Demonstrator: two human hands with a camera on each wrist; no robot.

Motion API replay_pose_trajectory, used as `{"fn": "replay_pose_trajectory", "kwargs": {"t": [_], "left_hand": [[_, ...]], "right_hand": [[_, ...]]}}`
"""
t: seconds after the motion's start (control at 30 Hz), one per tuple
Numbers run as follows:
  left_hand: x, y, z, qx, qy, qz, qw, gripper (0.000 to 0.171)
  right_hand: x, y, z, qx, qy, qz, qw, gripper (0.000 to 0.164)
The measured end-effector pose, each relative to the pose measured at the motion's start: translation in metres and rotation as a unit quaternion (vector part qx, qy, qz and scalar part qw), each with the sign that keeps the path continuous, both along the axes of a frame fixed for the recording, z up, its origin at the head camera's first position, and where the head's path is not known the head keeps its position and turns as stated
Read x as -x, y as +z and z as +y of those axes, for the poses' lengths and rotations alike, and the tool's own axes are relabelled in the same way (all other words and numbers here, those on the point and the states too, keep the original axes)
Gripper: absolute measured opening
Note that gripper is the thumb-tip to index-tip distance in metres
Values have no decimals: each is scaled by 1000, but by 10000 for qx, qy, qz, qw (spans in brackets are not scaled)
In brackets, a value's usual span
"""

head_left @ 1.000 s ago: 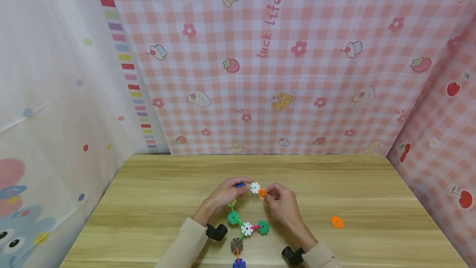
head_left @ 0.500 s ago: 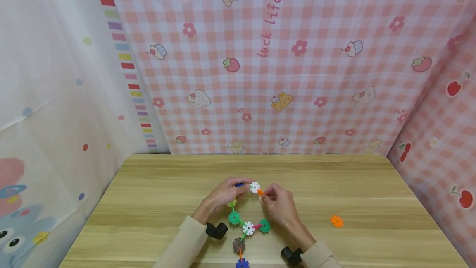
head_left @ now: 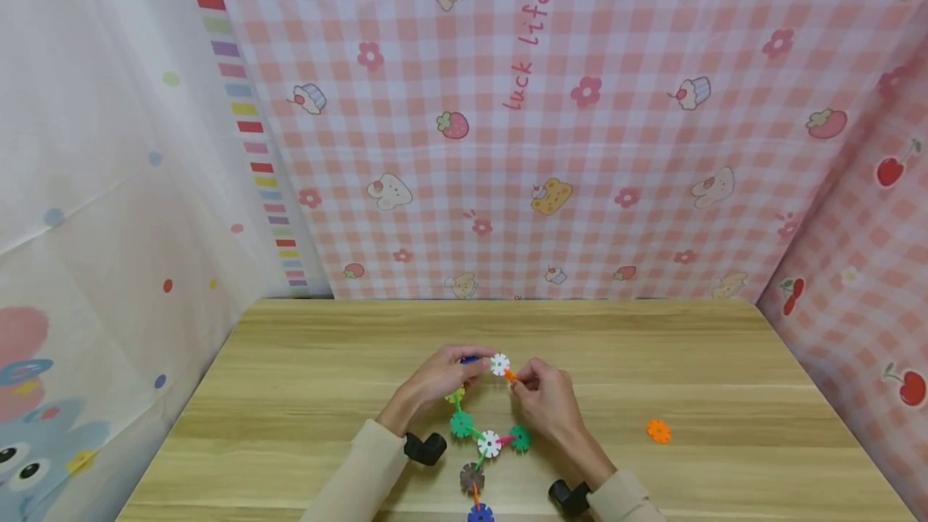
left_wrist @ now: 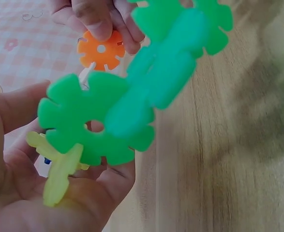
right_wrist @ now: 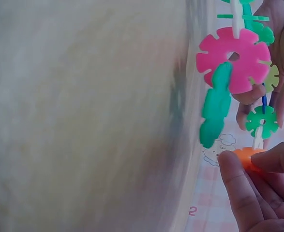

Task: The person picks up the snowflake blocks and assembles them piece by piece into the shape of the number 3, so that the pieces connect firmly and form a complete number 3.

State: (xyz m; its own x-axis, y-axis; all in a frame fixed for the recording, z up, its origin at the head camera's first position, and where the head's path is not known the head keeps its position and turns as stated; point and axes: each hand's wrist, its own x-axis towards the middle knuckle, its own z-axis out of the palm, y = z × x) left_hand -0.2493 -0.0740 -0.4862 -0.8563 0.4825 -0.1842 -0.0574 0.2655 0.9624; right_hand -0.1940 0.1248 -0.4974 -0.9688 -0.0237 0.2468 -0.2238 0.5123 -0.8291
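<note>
My right hand (head_left: 549,399) pinches an orange snowflake disc (right_wrist: 246,157) between thumb and fingers. That disc joins a white snowflake disc (head_left: 500,364) at the top end of a linked chain. My left hand (head_left: 437,377) grips the chain close by, around a dark blue disc (head_left: 470,359) mostly hidden by its fingers. From there the chain runs toward me through a yellow disc (head_left: 455,395), a green disc (head_left: 461,424) and a second white disc (head_left: 489,444). A pink disc (right_wrist: 232,60) links a side branch to another green disc (head_left: 519,438). Brown (head_left: 472,478) and blue discs (head_left: 480,513) hang at the near end.
A loose orange disc (head_left: 659,431) lies on the wooden table (head_left: 326,345), right of my right hand. Black wrist cameras (head_left: 425,449) sit on both wrists. A pink checked cloth (head_left: 493,248) hangs behind the table, with more cloth at both sides.
The near part of the chain has swung slightly right. The pinched orange disc has turned more edge-on, while both hands stay almost in place.
</note>
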Motion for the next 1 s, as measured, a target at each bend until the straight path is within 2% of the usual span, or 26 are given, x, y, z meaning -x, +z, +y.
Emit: {"fn": "replay_pose_trajectory", "kwargs": {"t": [0.7,1.0], "left_hand": [[-1,-3,0,88,42,73,9999,29],[0,-4,2,86,43,47,9999,29]], "right_hand": [[1,3,0,-614,4,339,9975,19],[1,2,0,-649,21,514,9966,19]]}}
